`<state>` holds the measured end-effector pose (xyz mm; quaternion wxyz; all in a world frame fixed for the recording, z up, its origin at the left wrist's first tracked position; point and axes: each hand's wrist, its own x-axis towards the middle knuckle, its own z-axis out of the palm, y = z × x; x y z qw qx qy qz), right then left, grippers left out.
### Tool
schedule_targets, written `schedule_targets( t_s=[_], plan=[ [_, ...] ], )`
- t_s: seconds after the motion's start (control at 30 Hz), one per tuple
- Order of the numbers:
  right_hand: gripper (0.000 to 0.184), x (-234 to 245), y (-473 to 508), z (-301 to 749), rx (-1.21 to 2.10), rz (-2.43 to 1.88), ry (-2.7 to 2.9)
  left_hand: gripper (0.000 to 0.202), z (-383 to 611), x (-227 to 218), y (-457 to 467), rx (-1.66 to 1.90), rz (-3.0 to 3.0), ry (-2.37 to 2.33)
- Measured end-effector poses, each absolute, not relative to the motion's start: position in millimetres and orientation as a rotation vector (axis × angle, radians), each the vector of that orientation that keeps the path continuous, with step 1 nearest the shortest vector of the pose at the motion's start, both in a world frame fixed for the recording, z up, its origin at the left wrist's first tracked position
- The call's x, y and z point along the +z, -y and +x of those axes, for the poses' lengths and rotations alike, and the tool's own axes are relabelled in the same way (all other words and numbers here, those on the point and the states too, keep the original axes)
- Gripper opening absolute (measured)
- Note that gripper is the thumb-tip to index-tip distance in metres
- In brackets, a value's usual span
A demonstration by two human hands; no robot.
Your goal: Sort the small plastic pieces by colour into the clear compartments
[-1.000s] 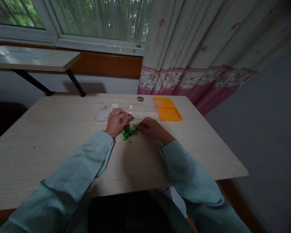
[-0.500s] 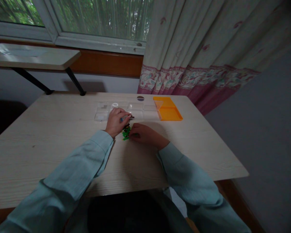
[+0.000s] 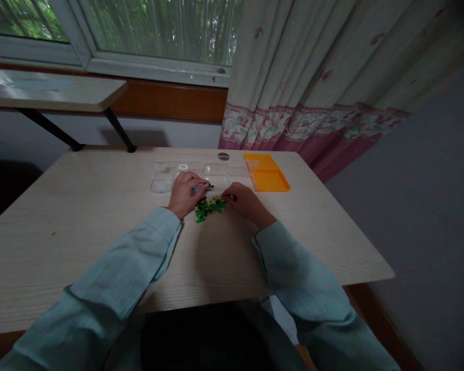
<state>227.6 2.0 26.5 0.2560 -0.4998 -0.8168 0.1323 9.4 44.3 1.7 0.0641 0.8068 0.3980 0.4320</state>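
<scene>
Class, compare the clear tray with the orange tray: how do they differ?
Colour: the clear tray is see-through; the orange tray is opaque orange.
Extent: the clear tray spreads wider from left to right than the orange tray.
View: the left hand hides part of the clear tray; no hand covers the orange tray.
Shared: both lie on the table, near its far edge.

- Pile [image 3: 209, 207]: on the tabletop [image 3: 62, 206], between the left hand [image 3: 185, 195] and the right hand [image 3: 247, 202].
- Part [image 3: 211, 186]: at the left hand's fingertips, behind the pile.
- Tray [image 3: 237, 181]: behind the pile — partly hidden by the left hand.
- Box [image 3: 272, 181]: right of the tray — the tray's end overlaps it in view.
- Shelf [image 3: 69, 95]: above the tabletop's back left.
- Window [image 3: 162, 31]: behind the tabletop, left of the curtain [image 3: 317, 72].
</scene>
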Motion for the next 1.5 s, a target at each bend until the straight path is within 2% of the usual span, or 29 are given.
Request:
schedule_targets(
  t_s=[0.23, 0.57, 0.97, 1.5],
  plan=[
    [0.009, 22.3, -0.6, 219.2, 0.319, -1.404, 2.29, 0.024, 9.6, 0.6, -45.2, 1.315, 2.442, -1.196],
    [0.016, 25.7, 1.4, 217.6, 0.338, -1.382, 2.406, 0.024, 9.3, 2.1, -43.9, 1.297, 2.449, -1.199],
    [0.02, 27.4, 3.3, 213.2, 0.193, -1.357, 2.528, 0.024, 8.8, 2.5, -44.3, 1.248, 2.444, -1.217],
    [0.013, 25.3, 4.8, 211.4, 0.263, -1.411, 2.265, 0.021, 7.3, -2.1, -47.6, 1.23, 2.458, -1.281]
  ],
)
